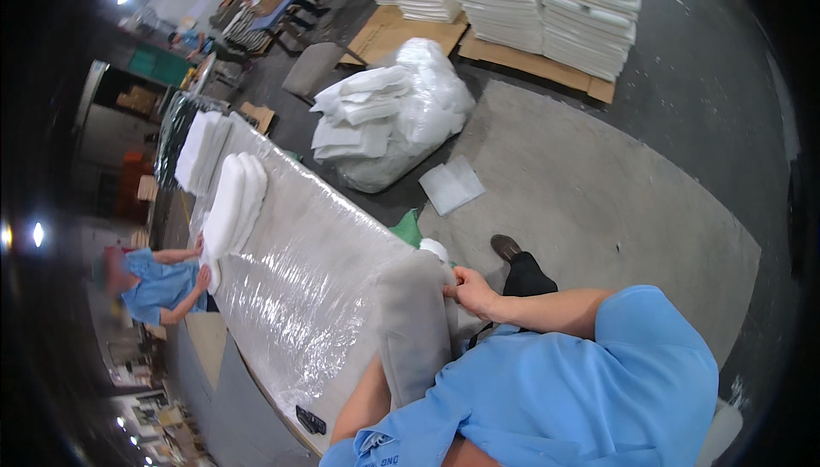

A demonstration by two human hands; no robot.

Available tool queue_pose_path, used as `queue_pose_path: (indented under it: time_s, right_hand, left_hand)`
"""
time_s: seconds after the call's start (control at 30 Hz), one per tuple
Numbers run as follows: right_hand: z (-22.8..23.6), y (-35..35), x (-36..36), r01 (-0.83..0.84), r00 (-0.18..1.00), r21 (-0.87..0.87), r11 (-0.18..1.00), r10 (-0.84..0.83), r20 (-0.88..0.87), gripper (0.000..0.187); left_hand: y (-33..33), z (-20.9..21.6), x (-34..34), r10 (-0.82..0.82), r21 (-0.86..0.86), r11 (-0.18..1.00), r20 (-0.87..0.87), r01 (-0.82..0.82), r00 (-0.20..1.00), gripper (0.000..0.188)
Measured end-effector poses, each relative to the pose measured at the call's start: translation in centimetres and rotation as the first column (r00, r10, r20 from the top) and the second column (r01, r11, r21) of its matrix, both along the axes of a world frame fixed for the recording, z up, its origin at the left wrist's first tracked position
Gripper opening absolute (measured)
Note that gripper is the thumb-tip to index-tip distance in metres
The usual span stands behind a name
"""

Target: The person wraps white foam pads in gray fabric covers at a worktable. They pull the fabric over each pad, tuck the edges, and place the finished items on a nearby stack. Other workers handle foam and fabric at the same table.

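Note:
A grey fabric cushion cover (416, 322) stands upright against my body at the near edge of the table. My right hand (471, 293) is closed, its fingers pinching the cover's right edge. White padding (434, 250) shows at the far end of the cover, beside a piece of green material (408, 228). My left forearm (363, 399) reaches behind the cover's left side, and the hand itself is hidden there. On the table, left of that forearm, lies a small black object (310, 420).
The plastic-covered table (316, 296) stretches away to the left, with white foam pads (235, 202) that a co-worker (166, 283) touches. Beyond it sit a bulging clear bag (427, 108), a chair (320, 70) and tall white pad stacks (589, 14). A white sheet (453, 185) lies on the floor.

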State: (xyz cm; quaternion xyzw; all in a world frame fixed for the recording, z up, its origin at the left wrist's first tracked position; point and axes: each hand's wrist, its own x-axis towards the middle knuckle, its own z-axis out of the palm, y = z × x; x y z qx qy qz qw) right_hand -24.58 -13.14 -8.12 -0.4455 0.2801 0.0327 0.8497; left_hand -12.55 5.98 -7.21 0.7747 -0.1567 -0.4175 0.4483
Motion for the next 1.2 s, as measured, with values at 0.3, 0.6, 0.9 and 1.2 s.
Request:
queue_pose_path:
  time_s: [0.3,0.6,0.9,1.2]
  right_hand:
    - [-4.9,-0.5,-1.6,0.099,0.991,0.058,0.993,-0.093,-0.097,0.023]
    - [-6.6,-0.1,-0.7,0.298,0.954,0.127,0.946,-0.292,-0.064,0.030]
    - [-6.4,-0.9,1.4,0.457,0.889,0.300,0.837,-0.433,-0.147,0.028]
    - [-6.9,-1.7,1.0,0.419,0.896,0.204,0.885,-0.367,-0.249,0.028]
  left_hand:
    - [-12.2,2.5,9.6,0.051,-0.063,0.996,-0.257,-0.069,0.965,0.047]
    - [-24.0,3.9,7.1,-0.917,0.617,0.264,-0.077,0.742,0.391,0.040]
    - [-23.5,3.3,7.2,-0.974,0.627,0.138,-0.057,0.767,0.221,0.036]
    - [-23.9,-1.4,8.7,-0.816,0.518,0.349,-0.242,0.781,0.525,0.018]
